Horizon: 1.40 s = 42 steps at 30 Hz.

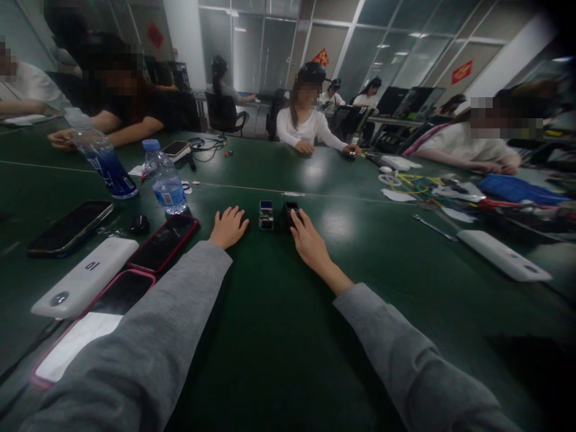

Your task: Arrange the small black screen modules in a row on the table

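Observation:
My left hand (230, 226) lies on the green table, fingers spread, holding nothing. Just to its right is a small electronic module (266, 215) with a dark little screen at the top and a bare circuit board below. Beside that module stands a small black box-shaped device (288, 210). My right hand (309, 239) has its fingers closed over the right side of this device, which partly hides it. The device appears to rest on the table.
At left are a white power bank (90, 273), a red-edged phone (164, 243), a pink-cased phone (90, 336), a black phone (69, 228) and water bottles (168, 186). At right lie another white power bank (504, 255), a wrench (434, 228) and tangled cables (423, 183). Several people sit around.

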Motion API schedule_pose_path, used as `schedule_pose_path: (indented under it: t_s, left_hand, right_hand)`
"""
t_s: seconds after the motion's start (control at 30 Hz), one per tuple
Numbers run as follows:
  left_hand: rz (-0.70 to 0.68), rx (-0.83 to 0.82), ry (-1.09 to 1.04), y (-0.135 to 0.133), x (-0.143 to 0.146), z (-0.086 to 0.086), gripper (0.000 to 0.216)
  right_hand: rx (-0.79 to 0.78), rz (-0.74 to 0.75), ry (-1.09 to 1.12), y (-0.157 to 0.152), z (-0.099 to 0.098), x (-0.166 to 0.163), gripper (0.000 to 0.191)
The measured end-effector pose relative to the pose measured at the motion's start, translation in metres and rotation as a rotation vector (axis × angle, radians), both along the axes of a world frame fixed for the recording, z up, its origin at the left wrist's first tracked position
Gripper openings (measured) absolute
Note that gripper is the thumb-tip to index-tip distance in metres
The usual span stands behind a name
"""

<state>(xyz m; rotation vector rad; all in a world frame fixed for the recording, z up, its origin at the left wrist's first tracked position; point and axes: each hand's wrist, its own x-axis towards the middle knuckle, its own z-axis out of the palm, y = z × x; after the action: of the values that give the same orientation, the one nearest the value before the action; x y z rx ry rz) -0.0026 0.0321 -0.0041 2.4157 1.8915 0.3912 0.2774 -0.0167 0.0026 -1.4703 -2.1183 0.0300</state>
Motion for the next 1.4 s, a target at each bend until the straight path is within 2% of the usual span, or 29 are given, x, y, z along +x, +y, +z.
schedule_pose_path:
  t_s: [0.2, 0.33, 0.47, 0.57, 0.8, 1.0, 1.07, 1.23, 1.4]
  left_hand:
    - [0.003, -0.017, -0.009, -0.003, 0.001, 0.004, 0.057]
    - [0.000, -0.023, -0.011, -0.002, 0.001, 0.004, 0.058]
    - [0.007, -0.022, -0.012, -0.001, 0.002, 0.003, 0.059]
    - [0.014, -0.021, -0.013, -0.002, 0.002, 0.003, 0.059]
    - [0.012, -0.024, -0.012, -0.001, 0.001, 0.002, 0.058]
    - [0.022, -0.020, 0.007, -0.002, 0.002, 0.003, 0.057]
    - [0.015, -0.012, 0.011, -0.003, 0.002, 0.004, 0.056]
    - [0.021, -0.018, 0.009, -0.002, 0.001, 0.003, 0.058]
    - [0.013, -0.019, -0.005, -0.001, 0.000, 0.003, 0.058]
  right_hand:
    - [0.033, 0.012, -0.037, 0.001, -0.001, 0.003, 0.055]
    - [0.149, 0.014, -0.077, -0.005, 0.006, 0.000, 0.059]
    - [0.221, 0.153, -0.206, -0.013, 0.013, -0.010, 0.062]
    - [0.201, 0.248, -0.269, -0.017, 0.014, -0.016, 0.063]
    - [0.082, 0.208, -0.247, -0.017, 0.015, -0.017, 0.069]
    - [0.092, 0.314, -0.327, -0.019, 0.022, -0.022, 0.066]
    - [0.104, 0.291, -0.319, -0.018, 0.021, -0.023, 0.064]
    - [0.049, 0.073, -0.214, -0.012, 0.011, -0.016, 0.058]
    - [0.030, 0.095, -0.161, -0.010, 0.009, -0.012, 0.045]
